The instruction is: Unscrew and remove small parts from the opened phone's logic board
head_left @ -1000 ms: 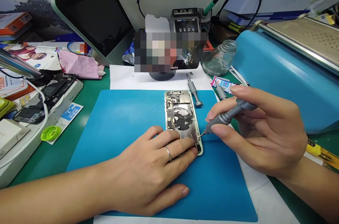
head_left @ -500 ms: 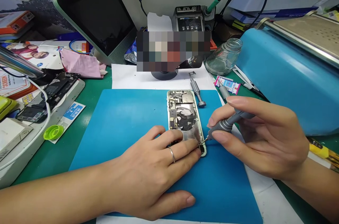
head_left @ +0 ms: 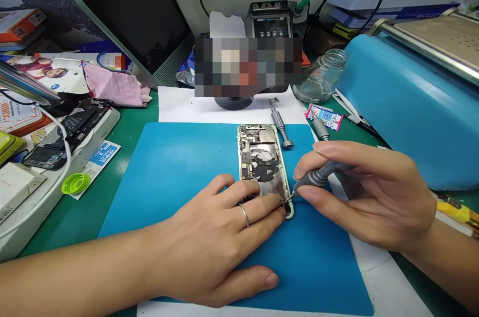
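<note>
An opened smartphone (head_left: 264, 157), its back off and its circuit board showing, lies on a blue mat (head_left: 179, 162). My left hand (head_left: 228, 237) rests flat across the phone's lower end with fingers stretched out and thumb spread on the mat. Those fingers hide part of the phone's bottom. Between thumb and fingers, my right hand (head_left: 374, 197) grips a grey precision screwdriver (head_left: 316, 176), tilted, with its tip at the phone's lower right corner. Another grey screwdriver (head_left: 280, 128) lies beyond the phone's upper right edge. A third screwdriver (head_left: 320, 127) is partly behind my right fingers.
A glass jar (head_left: 324, 77) and tweezers (head_left: 354, 110) are at the back right, beside a large blue-covered machine (head_left: 407, 117). On the left sit another phone part (head_left: 71, 132), a green cap (head_left: 76, 183) and a tilted screen (head_left: 134, 12). A blurred patch covers the back middle.
My right forefinger has shifted slightly left and down along the screwdriver. Its tip stays at the phone's corner. The left hand keeps its place on the phone; the whole view has shifted slightly.
</note>
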`<action>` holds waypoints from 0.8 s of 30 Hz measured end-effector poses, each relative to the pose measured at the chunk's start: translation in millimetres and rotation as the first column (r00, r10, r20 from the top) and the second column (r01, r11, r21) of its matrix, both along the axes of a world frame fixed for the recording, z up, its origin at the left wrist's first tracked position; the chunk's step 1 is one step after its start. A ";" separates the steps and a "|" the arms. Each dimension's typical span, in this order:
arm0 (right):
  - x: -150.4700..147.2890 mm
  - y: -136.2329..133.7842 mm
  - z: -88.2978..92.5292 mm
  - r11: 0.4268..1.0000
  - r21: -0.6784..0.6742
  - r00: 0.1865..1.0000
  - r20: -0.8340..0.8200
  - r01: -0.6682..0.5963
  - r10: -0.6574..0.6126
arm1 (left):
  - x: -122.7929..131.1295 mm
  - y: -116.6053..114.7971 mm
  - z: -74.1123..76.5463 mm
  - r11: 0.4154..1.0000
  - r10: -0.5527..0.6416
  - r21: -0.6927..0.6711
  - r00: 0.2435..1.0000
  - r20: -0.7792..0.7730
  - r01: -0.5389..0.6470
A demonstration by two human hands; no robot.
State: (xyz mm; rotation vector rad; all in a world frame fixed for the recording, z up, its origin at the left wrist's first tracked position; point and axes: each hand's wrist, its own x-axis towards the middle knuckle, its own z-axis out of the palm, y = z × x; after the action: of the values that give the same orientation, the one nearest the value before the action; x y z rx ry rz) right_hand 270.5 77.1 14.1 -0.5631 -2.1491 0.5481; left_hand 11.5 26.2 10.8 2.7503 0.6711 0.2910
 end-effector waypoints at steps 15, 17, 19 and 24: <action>-2.0 1.0 1.1 1.000 -0.013 1.000 -0.007 -0.014 0.014 | 0.9 -0.8 -1.6 1.000 0.010 0.022 1.000 0.006 -0.010; -1.3 1.4 1.6 1.000 0.005 1.000 -0.007 -0.021 0.021 | 1.1 -0.5 -1.4 1.000 0.010 0.023 1.000 0.005 -0.010; -0.2 1.7 2.1 0.999 0.032 1.000 0.004 -0.028 0.028 | 1.0 -0.2 -1.2 1.000 0.009 0.025 1.000 0.004 -0.009; 0.0 -0.4 7.3 0.997 0.025 0.997 0.030 -0.070 0.070 | -0.2 0.4 -2.0 0.999 0.008 0.042 1.000 0.002 -0.008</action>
State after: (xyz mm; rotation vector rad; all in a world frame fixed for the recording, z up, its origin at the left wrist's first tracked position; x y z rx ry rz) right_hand 270.5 76.7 21.4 -0.4857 -2.2077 0.5518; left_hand 11.3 26.5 8.8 2.7871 0.6828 0.3127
